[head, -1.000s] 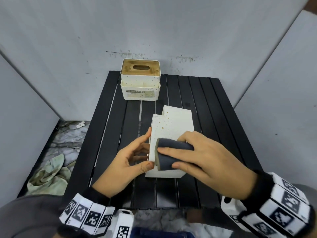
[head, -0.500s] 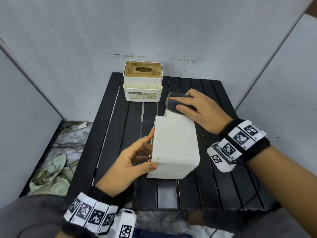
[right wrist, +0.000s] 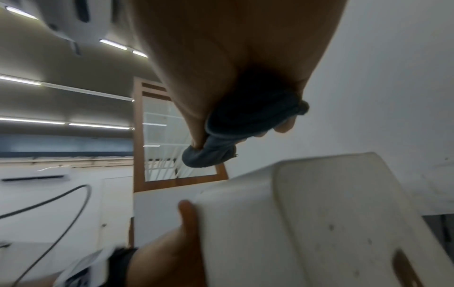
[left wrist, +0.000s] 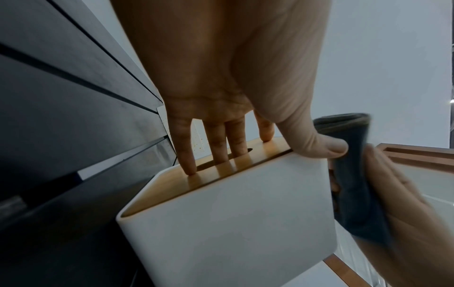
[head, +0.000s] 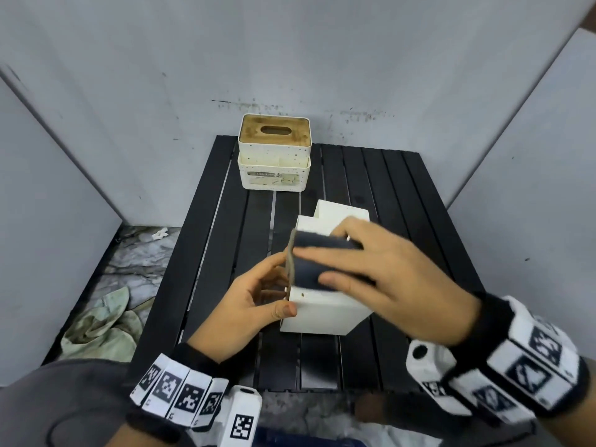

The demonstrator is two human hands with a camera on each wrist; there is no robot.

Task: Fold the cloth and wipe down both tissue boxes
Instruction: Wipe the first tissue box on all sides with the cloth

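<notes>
**Folded cloth rides the upturned side of the near tissue box**

The nearer tissue box [head: 325, 304], a white speckled one with a wooden slotted lid, lies tipped on its side near the middle of the black slatted table [head: 403, 201]. Its lid faces the person's left. The left hand [head: 245, 304] steadies it: in the left wrist view the fingers [left wrist: 186, 155] are straight and spread against the wooden lid, and the thumb hooks over the top edge, so the hand braces the box without closing round it.

The right hand [head: 387, 279] holds the dark folded cloth [head: 319, 262] on the box's upturned face. Its fingers lie along the top of the pad, and in the right wrist view the thumb and fingertips curl round the bundle, so the cloth is clamped. The hand is motion-blurred, which suggests a stroke in progress.

The second tissue box [head: 274, 156] stands upright at the far edge of the table, well apart from both hands. A crumpled pale rag [head: 103, 330] lies on the floor to the left.

The box looks like a rigid, light shell with smooth walls, so it would likely slide on the slats if pushed without a brace. The lid face and top edge seem the sensible places to hold. The cloth is soft and thick; gripping it across the fold should keep it from opening.
</notes>
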